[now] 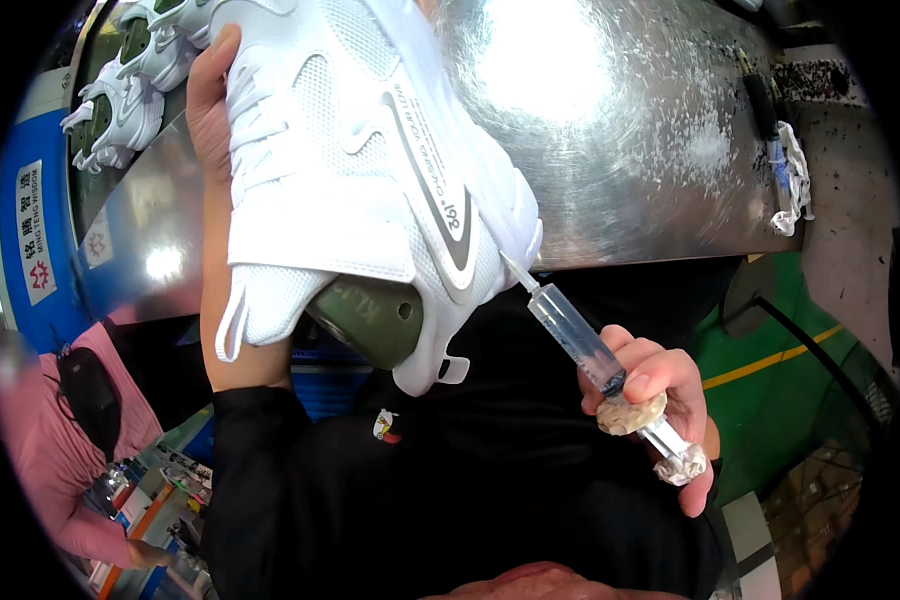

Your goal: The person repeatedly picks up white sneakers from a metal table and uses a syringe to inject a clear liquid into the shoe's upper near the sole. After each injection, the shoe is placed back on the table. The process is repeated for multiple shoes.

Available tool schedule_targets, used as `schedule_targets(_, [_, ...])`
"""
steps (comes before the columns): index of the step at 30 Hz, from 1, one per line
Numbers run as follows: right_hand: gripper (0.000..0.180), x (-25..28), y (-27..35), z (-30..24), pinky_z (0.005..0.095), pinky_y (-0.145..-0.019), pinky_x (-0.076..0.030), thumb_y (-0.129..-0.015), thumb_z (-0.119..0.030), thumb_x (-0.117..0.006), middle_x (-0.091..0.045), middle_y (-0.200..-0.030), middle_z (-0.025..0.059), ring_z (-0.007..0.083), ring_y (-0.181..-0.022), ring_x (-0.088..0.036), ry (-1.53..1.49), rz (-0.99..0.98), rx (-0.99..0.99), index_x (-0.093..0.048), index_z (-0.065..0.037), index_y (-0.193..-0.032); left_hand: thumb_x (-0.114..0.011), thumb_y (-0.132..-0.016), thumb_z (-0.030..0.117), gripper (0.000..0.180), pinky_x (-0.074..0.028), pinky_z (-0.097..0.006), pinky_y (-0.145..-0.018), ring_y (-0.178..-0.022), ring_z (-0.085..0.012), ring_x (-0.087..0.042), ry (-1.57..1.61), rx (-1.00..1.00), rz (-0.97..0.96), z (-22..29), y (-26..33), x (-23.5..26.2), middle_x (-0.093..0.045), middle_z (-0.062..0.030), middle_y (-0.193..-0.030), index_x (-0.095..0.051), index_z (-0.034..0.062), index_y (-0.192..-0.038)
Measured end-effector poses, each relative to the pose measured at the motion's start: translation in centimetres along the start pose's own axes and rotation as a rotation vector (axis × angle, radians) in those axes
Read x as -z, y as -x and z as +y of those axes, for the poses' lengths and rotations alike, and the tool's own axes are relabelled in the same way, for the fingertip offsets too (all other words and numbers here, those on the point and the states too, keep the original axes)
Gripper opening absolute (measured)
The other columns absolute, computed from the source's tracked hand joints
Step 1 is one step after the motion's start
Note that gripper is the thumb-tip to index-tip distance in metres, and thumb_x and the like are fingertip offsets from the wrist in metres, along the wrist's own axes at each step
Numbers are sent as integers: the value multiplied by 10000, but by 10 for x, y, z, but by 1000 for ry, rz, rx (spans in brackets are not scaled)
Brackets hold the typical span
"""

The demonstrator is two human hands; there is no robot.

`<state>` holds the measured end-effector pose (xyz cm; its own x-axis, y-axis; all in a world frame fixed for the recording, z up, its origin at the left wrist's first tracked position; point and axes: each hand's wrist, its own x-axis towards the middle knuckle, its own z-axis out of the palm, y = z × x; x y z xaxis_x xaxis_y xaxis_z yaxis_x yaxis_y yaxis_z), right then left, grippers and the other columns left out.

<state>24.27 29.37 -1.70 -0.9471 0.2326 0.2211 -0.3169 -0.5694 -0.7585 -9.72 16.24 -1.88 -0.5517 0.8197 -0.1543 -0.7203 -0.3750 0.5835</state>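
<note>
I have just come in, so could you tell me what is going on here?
A person holds a white sneaker in the left hand above a shiny metal table. The right hand grips a syringe whose tip touches the shoe near its heel. More white shoes sit further back at the left.

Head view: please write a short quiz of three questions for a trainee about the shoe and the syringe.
1. True or false: the left hand holds the white shoe.
2. Which hand holds the syringe? A) left B) right
3. Fill in: the syringe tip meets the shoe near its ____.

Key: 1 true. 2 B, the right hand. 3 heel, above the metal table.
</note>
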Motion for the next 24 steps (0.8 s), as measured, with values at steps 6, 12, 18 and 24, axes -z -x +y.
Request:
schedule_targets(6, [954,-1,4,11,275,-737,-328,-594,-678,-726,-601,-987,97,169,-826,-473,-49,37,15,-500,31,-1190,-524,-851,349,538,-497,-402,-884,-975,-300,-619,-159,24,240,4,31,-7,-603,-202,-1090,-476,-47,-1213])
schedule_targets(12, [957,0,-2,14,284,-736,-324,-569,-640,-761,-603,-1001,94,168,-838,-465,-13,-1,13,-495,30,-1200,-494,-854,353,532,-445,-419,-963,-1053,-315,-584,-388,21,410,23,70,13,-584,-162,-1182,-493,2,-1253])
schedule_targets(18, [959,4,-13,21,297,-753,-328,-550,-573,-807,-602,-1041,106,179,-842,-480,56,-67,33,-482,28,-1223,-464,-904,203,421,-459,-413,-951,-1073,-309,-572,-521,58,237,39,118,23,-565,-185,-1194,-466,-32,-1253])
schedule_targets(24, [927,4,-26,29,319,-773,-336,-553,-515,-817,-601,-1066,115,214,-907,-515,200,-121,38,-470,27,-1220,-490,-892,115,456,-409,-437,-1013,-1165,-298,-513,-502,-18,513,35,193,50,-457,-180,-1329,-391,-9,-1320])
